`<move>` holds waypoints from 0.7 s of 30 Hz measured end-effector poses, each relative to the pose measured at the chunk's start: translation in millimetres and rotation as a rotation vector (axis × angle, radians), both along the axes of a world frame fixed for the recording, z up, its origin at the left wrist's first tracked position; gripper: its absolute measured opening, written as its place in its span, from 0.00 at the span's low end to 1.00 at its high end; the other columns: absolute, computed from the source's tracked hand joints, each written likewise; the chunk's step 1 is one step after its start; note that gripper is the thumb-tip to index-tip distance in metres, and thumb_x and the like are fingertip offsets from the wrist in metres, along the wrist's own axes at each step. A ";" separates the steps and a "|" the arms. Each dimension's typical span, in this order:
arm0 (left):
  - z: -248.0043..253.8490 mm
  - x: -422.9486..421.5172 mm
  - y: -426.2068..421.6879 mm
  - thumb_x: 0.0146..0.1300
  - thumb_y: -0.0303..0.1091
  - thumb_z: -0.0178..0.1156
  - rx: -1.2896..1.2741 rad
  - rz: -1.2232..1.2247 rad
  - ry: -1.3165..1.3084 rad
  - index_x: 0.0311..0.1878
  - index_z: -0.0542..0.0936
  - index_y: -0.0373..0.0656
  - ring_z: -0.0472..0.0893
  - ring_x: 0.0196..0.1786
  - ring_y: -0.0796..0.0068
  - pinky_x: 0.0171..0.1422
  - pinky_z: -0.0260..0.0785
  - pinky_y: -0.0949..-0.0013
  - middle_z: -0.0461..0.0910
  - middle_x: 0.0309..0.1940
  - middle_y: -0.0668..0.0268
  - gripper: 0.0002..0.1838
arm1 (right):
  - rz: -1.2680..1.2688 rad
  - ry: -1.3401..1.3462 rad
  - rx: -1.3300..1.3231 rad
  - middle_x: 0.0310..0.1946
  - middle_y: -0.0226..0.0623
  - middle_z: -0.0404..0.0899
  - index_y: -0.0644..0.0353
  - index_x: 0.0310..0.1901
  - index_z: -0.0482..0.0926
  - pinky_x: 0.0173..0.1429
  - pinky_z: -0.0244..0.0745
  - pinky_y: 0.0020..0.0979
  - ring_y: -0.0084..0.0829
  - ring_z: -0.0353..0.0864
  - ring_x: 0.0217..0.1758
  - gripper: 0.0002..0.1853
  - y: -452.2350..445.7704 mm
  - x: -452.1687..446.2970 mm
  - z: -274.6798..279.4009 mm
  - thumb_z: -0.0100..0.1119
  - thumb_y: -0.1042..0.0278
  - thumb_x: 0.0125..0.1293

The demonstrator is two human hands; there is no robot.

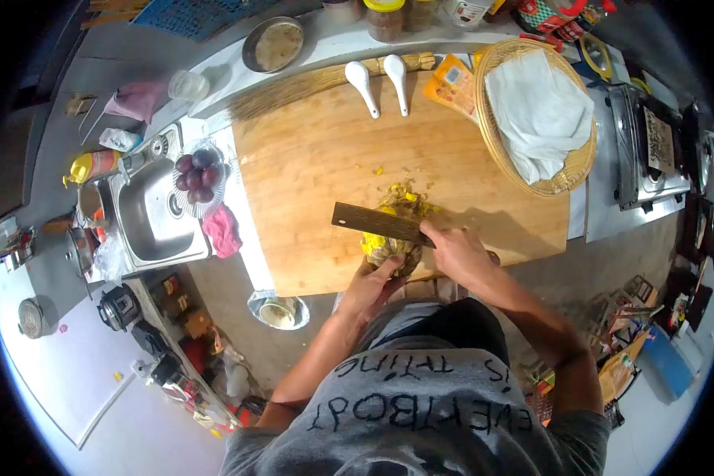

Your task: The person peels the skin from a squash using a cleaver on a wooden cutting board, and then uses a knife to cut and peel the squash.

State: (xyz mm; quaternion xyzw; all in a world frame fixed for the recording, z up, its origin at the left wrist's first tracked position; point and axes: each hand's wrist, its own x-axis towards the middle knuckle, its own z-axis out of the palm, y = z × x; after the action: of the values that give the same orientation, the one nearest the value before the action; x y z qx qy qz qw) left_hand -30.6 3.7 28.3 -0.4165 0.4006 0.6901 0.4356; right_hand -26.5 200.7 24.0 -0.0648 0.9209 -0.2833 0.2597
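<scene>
The ribbed pumpkin (389, 249) is at the near edge of the wooden board (301, 174). The left hand (370, 284) holds it; the right hand (458, 250) holds the big knife (377, 223) above. It seems safest to tuck left fingers low and slice slowly, away from the tummy.

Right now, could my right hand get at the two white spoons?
Probably not without setting down the cleaver, which your right hand grips. Otherwise, the way to the spoons looks free, with only low yellow scraps between.
</scene>
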 end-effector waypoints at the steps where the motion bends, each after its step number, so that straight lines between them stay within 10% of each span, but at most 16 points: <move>1: -0.2 0.4 -0.4 0.66 0.29 0.58 0.005 -0.005 0.005 0.56 0.71 0.33 0.78 0.53 0.65 0.57 0.76 0.62 0.77 0.52 0.57 0.18 | 0.006 0.011 0.020 0.20 0.44 0.79 0.56 0.56 0.69 0.28 0.74 0.46 0.45 0.82 0.26 0.24 -1.3 0.3 -0.4 0.56 0.75 0.55; 21: 1.1 0.7 3.0 0.64 0.29 0.61 0.024 0.074 -0.005 0.54 0.70 0.28 0.78 0.53 0.62 0.57 0.77 0.60 0.76 0.51 0.53 0.20 | -0.484 -0.161 -0.299 0.31 0.57 0.79 0.68 0.44 0.74 0.39 0.74 0.48 0.56 0.79 0.36 0.12 1.1 -6.4 -48.0 0.53 0.70 0.61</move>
State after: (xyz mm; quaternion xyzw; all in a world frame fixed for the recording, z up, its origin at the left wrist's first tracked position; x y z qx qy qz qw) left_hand -29.9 6.7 29.3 -0.4277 0.3756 0.7093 0.4159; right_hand -32.9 201.9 -24.0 0.1419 0.8340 -0.4739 0.2444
